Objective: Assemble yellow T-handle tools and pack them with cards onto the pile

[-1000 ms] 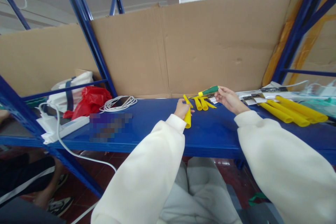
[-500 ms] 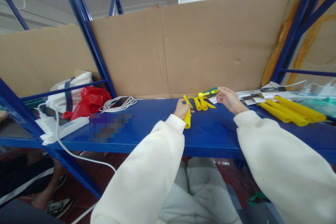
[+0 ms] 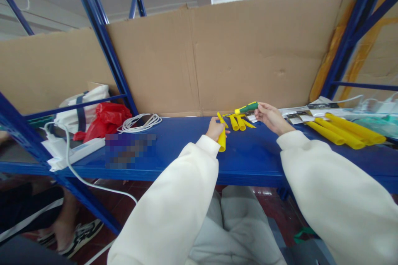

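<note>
Head view: screwdriver (image 3: 248, 108) handle pinched in right fingertips (image 3: 258, 107); yellow piece (image 3: 222, 138) gripped by left hand (image 3: 214, 129), near desk's (image 3: 186, 145) front edge; left fingers partly hidden, screwdriver tip unclear.

The screwdriver (image 3: 246, 108) has a green handle with yellow parts, the yellow most visible towards the shaft end, and a thin, dark shaft. It is held at the handle's rear end in the right hand (image 3: 270, 116), raised above the blue shelf (image 3: 186, 145) and slightly tilted, its shaft lower than its handle and directed at the yellow tube (image 3: 222, 141). Whether the tip touches it cannot be told. The tube is smooth and plain, gripped in the left hand (image 3: 215, 129), with its wider, open end pointing down towards the near side. A narrow yellow part shows above the fingers, slanting up to the left.
</note>
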Available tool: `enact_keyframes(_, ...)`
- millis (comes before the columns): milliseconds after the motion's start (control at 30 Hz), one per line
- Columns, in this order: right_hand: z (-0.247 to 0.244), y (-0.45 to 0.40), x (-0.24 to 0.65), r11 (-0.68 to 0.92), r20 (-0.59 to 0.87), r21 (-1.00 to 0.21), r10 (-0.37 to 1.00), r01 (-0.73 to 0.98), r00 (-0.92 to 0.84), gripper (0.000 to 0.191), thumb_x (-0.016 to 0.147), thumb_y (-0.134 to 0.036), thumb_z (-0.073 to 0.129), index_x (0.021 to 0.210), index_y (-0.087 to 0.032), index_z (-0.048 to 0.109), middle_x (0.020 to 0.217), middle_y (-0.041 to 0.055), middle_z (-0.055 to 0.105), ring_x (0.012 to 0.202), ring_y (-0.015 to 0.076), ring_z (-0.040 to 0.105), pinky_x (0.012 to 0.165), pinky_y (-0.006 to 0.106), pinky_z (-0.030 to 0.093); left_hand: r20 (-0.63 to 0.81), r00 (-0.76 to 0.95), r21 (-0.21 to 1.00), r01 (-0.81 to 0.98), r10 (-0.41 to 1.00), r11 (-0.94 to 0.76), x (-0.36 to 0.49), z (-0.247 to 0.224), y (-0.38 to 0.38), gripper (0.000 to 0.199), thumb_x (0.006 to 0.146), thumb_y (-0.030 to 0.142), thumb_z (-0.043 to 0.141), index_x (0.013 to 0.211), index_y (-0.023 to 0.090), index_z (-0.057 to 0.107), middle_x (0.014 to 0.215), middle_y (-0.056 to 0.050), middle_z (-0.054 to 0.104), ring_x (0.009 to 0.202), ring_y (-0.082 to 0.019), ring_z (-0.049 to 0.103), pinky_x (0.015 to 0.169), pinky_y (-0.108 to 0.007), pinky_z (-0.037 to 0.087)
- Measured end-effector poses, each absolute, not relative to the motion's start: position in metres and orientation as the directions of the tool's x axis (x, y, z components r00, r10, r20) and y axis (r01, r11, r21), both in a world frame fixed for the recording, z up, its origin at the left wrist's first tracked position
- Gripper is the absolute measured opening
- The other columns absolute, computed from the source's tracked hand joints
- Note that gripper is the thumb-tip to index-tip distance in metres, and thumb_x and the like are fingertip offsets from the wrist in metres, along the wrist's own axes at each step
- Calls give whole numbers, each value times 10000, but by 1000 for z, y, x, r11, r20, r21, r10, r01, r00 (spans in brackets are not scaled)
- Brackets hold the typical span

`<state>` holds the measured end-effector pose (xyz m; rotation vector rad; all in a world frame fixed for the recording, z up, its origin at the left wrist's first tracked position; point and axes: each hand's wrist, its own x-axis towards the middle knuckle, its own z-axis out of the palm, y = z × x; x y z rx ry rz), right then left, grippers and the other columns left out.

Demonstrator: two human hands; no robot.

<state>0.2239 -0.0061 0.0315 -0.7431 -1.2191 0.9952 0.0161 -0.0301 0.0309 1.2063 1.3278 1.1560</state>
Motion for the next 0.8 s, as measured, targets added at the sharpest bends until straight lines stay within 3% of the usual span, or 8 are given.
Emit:
enact_keyframes(267,32,-3,226,387,372,-891,922,-238,108,315,726,-375,805,691,-199,547,599,-27,569,485,76,500,436,190,405,-60,-37,994,92,998,63,16,32,-32,370,913,72,501,1255,183,420,1060,-99,668,535,-83,625,420,-159,413)
enact_keyframes(600,31,-5,223,395,387,-894,919,-213,79,409,689,-500,812,651,-203,534,455,-47,478,402,67,411,369,179,332,-42,-39,995,86,998,45,16,34,-34,374,912,60,484,1262,175,420,1035,-88,666,504,-83,610,413,-177,406)
enact_keyframes(800,31,-5,223,373,375,-887,926,-271,50,297,699,-392,828,757,-201,608,545,-34,558,506,79,514,466,180,413,-21,-57,996,84,998,26,14,32,-33,379,905,49,488,1256,175,420,1015,-71,667,506,-73,609,419,-162,408)
